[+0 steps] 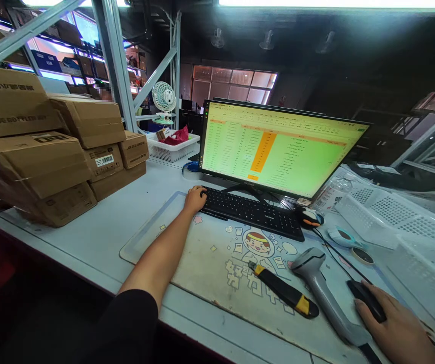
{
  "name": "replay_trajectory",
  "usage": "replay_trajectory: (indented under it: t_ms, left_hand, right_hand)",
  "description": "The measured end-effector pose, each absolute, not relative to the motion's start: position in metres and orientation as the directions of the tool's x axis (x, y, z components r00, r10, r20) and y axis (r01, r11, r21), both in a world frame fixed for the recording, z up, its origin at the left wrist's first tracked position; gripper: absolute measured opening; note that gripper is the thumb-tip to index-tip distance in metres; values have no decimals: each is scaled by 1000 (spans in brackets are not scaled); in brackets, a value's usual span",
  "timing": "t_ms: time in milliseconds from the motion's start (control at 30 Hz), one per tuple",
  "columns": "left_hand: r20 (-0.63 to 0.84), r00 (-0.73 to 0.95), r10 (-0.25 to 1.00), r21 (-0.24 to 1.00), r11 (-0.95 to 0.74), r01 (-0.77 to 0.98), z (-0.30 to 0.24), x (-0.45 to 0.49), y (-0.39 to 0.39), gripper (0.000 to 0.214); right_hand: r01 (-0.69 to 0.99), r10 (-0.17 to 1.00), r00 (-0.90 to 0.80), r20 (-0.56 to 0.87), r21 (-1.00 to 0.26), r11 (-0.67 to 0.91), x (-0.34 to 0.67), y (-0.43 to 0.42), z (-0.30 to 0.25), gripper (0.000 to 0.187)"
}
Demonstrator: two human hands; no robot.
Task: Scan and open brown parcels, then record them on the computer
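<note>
My left hand (195, 199) rests on the left end of the black keyboard (253, 211), its fingers over the keys and holding nothing. At the lower right, my right hand (395, 321) is wrapped round a black computer mouse (367, 301). Just left of that hand lies a grey barcode scanner (327, 298). Beside the scanner is a black and yellow utility knife (284, 290). A monitor (274, 149) behind the keyboard displays a spreadsheet with an orange column. Under the keyboard and tools spreads a desk mat (202, 263) with a cartoon figure.
Cardboard boxes (66, 146) are stacked on the table's left side. White plastic baskets (403, 212) stand at the right, near a clear bottle (335, 192) and tape rolls (362, 255). Behind are a white basket (172, 146), a small fan (164, 97) and a metal frame (115, 60).
</note>
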State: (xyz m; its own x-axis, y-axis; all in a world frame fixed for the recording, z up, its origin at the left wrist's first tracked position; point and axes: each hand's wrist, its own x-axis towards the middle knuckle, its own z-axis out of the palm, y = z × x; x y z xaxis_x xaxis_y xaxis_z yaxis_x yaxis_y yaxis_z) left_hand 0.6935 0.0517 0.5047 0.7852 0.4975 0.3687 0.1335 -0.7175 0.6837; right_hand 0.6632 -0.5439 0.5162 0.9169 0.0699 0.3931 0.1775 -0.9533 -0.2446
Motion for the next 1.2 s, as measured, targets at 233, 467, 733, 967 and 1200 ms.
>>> replay_trajectory:
  t_ms: [233, 467, 733, 967, 1200]
  left_hand:
    - [373, 778, 505, 686, -715, 135, 503, 695, 52, 33]
    - [376, 782, 496, 681, -721, 130, 503, 695, 52, 33]
    - [369, 781, 504, 682, -718, 142, 504, 693, 51, 33]
    - [359, 787, 501, 689, -712, 139, 507, 691, 50, 33]
    - [354, 784, 509, 698, -702, 141, 506, 692, 50, 32]
  right_hand:
    - [177, 69, 926, 372, -266, -947, 662, -546, 516, 76]
    - [127, 20, 927, 375, -262, -957, 653, -540, 524, 87]
    - [228, 115, 904, 411, -238, -944, 663, -547, 515, 80]
    - [196, 124, 934, 335, -192, -962, 660, -543, 521, 92]
    - [152, 86, 940, 331, -181, -972, 660, -542, 522, 90]
